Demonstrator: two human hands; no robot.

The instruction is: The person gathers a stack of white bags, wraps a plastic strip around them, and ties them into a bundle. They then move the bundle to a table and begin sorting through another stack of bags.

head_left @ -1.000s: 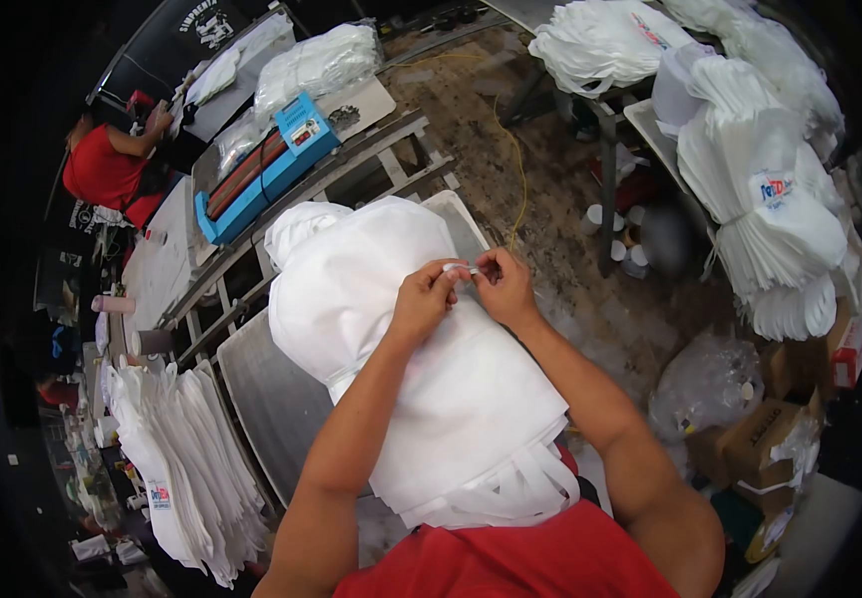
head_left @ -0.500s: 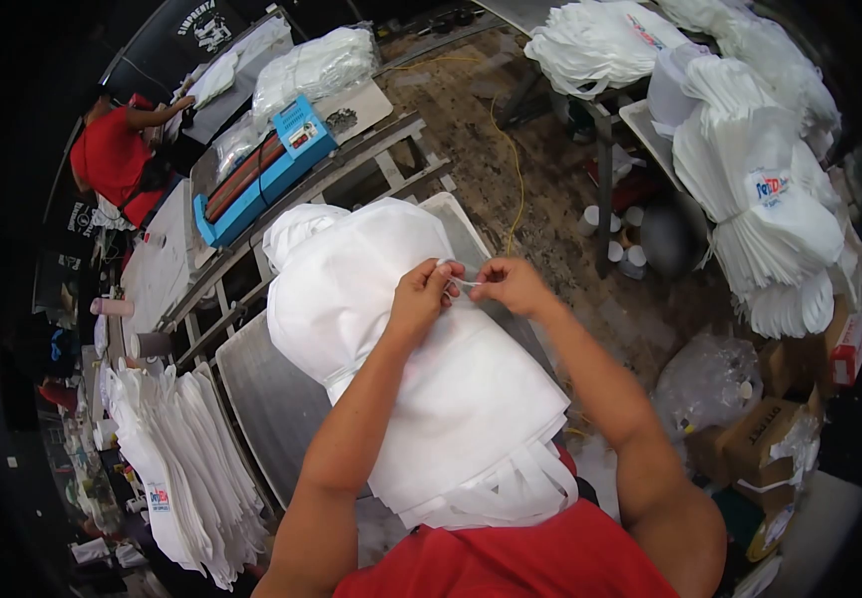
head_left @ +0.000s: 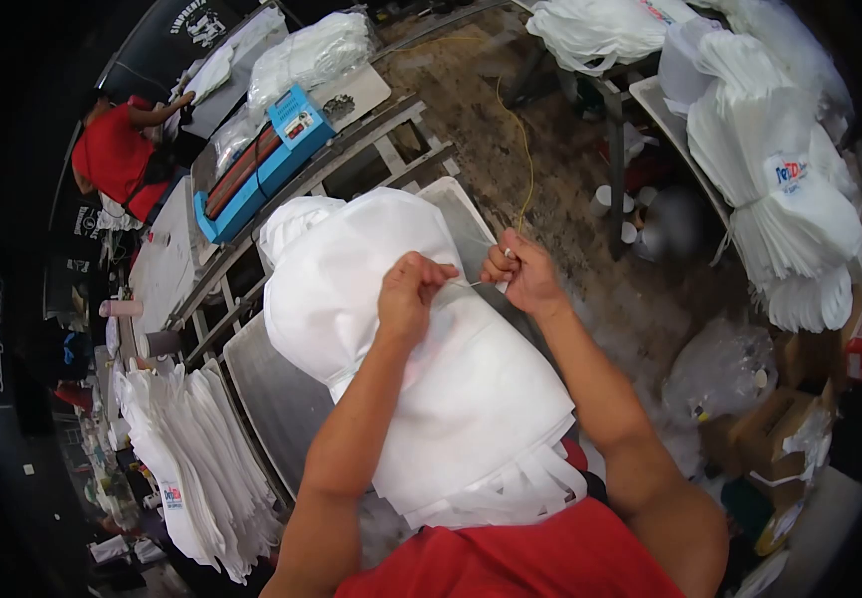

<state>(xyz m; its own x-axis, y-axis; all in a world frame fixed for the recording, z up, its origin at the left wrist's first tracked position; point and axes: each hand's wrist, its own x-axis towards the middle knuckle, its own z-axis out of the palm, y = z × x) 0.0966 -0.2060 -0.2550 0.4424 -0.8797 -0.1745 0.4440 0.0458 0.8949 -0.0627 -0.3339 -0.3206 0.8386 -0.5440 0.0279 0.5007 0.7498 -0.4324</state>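
Observation:
A bundle of white fabric bags (head_left: 476, 394) lies across a grey metal board (head_left: 296, 414) in front of me, its handles toward my body. It is pinched in at the middle, where a white string (head_left: 474, 284) goes round it. My left hand (head_left: 411, 296) pinches the string on top of the bundle, fingertips together. At the bundle's right edge my right hand (head_left: 527, 274) is closed on the string's other end, which sticks out by the thumb. A short stretch of string runs taut between the two hands. Part of the tie is hidden behind my left forearm.
A blue sealing machine (head_left: 266, 164) stands ahead on the left. Stacked printed white bags (head_left: 191, 473) hang at lower left. More tied bags (head_left: 790, 199) rest on a table at right, with cardboard boxes (head_left: 775, 429) below. A person in red (head_left: 122, 159) works far left.
My right hand has moved up and right, away from my left hand, and turned into a fist. The string between the hands is drawn straighter. The view has shifted slightly.

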